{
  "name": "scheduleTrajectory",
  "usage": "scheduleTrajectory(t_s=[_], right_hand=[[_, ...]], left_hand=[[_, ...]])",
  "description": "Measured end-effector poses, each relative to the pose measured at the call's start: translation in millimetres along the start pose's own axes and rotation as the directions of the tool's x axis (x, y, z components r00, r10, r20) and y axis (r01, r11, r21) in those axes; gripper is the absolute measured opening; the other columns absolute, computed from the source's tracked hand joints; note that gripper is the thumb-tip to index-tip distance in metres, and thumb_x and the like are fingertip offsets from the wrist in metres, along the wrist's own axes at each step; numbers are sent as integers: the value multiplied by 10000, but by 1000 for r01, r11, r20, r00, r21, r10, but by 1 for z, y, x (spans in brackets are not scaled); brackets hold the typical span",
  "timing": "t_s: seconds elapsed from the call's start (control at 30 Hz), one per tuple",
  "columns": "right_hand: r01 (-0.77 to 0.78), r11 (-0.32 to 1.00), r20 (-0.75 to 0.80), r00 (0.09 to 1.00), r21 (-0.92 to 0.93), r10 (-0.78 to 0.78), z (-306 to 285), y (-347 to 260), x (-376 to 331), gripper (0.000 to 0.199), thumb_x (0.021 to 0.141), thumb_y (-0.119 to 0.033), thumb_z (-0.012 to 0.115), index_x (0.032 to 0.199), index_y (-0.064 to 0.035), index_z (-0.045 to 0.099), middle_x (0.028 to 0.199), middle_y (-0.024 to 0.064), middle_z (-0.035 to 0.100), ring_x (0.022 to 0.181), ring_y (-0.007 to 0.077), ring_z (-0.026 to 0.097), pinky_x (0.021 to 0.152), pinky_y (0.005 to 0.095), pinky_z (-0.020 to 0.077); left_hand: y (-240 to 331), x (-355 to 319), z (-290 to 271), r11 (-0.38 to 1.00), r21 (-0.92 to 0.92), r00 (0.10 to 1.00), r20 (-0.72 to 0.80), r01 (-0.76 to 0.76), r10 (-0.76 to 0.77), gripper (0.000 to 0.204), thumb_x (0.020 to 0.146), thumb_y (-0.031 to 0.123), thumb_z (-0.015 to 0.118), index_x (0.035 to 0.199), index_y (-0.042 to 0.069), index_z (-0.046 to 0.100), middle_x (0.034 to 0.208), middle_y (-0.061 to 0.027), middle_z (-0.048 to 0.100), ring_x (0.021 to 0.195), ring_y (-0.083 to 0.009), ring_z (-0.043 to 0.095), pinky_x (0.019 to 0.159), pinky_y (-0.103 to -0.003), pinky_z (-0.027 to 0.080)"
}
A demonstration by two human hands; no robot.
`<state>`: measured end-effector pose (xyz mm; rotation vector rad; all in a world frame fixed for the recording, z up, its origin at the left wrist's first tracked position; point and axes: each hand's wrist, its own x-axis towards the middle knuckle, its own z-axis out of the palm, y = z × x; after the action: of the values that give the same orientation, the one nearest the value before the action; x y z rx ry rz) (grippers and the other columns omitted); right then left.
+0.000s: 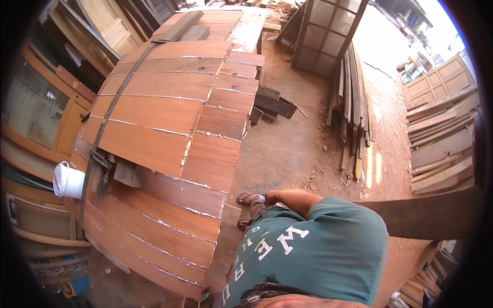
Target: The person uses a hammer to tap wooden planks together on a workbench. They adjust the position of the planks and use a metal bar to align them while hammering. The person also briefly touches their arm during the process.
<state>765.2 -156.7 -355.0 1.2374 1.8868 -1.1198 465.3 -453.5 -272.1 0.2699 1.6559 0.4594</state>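
My right arm bends across my teal shirt (308, 246), and my right hand (271, 197) rests at my waist. Its fingers are mostly hidden, so I cannot tell what they hold, if anything. My left hand is out of view. Left of me lie wide reddish wood panels (149, 110), one set overlapping another, with white glue-like lines along the board joints. A long dark metal bar clamp (117, 95) runs across them. Its screw end (104, 179) sits near a short wood block (127, 173). A white lidded bucket (69, 180) stands at the panels' left edge.
Glazed wooden doors (61, 115) lean along the left. Dark offcuts (272, 105) lie beside the panels, and long boards (351, 102) are stacked under a glazed frame (328, 36). More planks (444, 136) and a panelled door (441, 82) stand at the right.
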Motion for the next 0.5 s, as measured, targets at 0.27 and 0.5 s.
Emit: scheduleTrajectory(t_s=[0.27, 0.5], right_hand=[[-274, 901, 69, 961, 337, 266, 15, 36, -66, 374, 848, -351, 612, 955, -44, 796, 898, 159, 765, 803, 274, 750, 735, 430, 624], [-251, 911, -16, 962, 327, 271, 12, 53, -83, 408, 828, -318, 613, 1064, -19, 760, 968, 165, 765, 833, 285, 751, 736, 399, 601]], left_hand=[[1, 7, -15, 998, 66, 999, 31, 17, -19, 700, 1009, 580, 515, 1399, 2, 576, 1323, -199, 639, 1163, -291, 620, 1014, -388, 472], [4, 1, 0, 998, 23, 998, -12, 55, -55, 713, 1008, 598, 502, 1404, 9, 574, 1327, -195, 636, 1166, -290, 616, 1013, -389, 471]])
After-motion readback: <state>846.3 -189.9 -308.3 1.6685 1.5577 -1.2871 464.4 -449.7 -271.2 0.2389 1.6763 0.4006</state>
